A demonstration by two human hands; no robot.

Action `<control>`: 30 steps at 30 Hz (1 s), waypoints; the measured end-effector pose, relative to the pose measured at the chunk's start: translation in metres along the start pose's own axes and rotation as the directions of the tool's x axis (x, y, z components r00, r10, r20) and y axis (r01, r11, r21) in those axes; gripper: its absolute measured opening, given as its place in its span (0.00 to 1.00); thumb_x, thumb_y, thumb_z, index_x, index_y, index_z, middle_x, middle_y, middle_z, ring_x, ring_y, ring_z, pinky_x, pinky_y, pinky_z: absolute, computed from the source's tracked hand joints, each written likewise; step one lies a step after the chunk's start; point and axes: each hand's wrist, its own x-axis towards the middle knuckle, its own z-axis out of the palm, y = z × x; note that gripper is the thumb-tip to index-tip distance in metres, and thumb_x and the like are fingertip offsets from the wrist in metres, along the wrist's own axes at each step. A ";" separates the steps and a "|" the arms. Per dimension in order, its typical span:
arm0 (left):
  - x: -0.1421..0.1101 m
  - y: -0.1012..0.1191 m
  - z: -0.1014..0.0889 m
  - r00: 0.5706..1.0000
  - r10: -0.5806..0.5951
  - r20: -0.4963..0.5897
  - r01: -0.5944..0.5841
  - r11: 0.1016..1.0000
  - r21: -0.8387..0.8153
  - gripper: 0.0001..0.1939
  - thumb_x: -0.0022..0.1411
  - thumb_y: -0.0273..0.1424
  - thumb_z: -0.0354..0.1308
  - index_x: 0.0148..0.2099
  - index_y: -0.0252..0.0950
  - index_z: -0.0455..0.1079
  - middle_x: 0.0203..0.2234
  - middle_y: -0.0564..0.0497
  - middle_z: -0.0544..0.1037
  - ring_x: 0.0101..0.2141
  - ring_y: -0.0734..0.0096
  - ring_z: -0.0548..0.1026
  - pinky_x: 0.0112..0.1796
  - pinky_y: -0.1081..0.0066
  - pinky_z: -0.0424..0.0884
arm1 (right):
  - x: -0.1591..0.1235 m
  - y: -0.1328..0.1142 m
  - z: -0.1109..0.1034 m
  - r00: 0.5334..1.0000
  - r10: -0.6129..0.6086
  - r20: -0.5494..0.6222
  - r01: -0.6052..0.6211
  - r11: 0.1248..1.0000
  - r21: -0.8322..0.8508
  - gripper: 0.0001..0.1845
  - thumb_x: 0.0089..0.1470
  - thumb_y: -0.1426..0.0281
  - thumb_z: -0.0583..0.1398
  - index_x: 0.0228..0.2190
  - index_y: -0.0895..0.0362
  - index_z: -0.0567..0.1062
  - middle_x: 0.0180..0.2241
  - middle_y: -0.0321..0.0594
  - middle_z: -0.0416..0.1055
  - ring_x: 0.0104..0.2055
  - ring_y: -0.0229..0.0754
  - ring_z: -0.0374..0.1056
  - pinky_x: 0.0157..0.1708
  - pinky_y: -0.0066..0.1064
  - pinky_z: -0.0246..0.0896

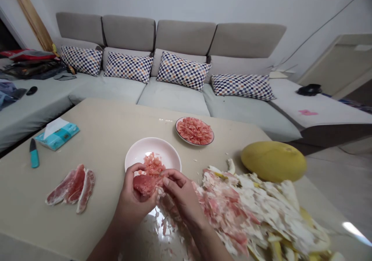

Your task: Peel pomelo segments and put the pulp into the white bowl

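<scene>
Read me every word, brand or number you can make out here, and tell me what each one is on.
The blue-green tissue box has printing on it, but it is too small and blurred to read; no other readable words, numbers or signs show anywhere in view.

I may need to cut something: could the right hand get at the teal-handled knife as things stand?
Probably, though awkwardly: the right hand is pinching pomelo flesh held in the left hand, which lies in its path, and the teal-handled knife sits far left on the table. Only low things lie between.
</scene>
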 end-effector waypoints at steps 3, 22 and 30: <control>0.001 -0.001 -0.001 0.999 0.038 -0.020 -0.038 0.999 -0.004 0.28 0.48 0.28 0.65 0.49 0.43 0.57 0.45 0.51 0.69 0.30 0.71 0.77 0.31 0.72 0.73 | 0.004 -0.001 -0.005 0.999 0.046 -0.026 -0.043 0.993 0.106 0.12 0.46 0.63 0.70 0.29 0.57 0.76 0.25 0.33 0.70 0.25 0.34 0.65 0.28 0.24 0.64; 0.004 -0.010 -0.012 0.988 0.152 0.006 -0.152 0.985 0.079 0.29 0.46 0.24 0.66 0.51 0.40 0.62 0.48 0.46 0.70 0.38 0.63 0.77 0.36 0.68 0.75 | -0.009 -0.022 -0.001 0.964 -0.159 0.213 0.259 0.746 -0.614 0.05 0.53 0.69 0.65 0.33 0.55 0.79 0.33 0.37 0.76 0.34 0.40 0.70 0.36 0.29 0.63; 0.001 -0.001 -0.004 0.997 0.082 -0.003 -0.082 0.996 -0.019 0.27 0.48 0.26 0.65 0.49 0.42 0.61 0.40 0.52 0.72 0.25 0.74 0.74 0.28 0.72 0.73 | -0.001 -0.012 -0.015 0.996 -0.059 0.064 0.077 0.942 -0.326 0.11 0.51 0.62 0.67 0.35 0.56 0.78 0.32 0.38 0.75 0.32 0.38 0.68 0.31 0.27 0.62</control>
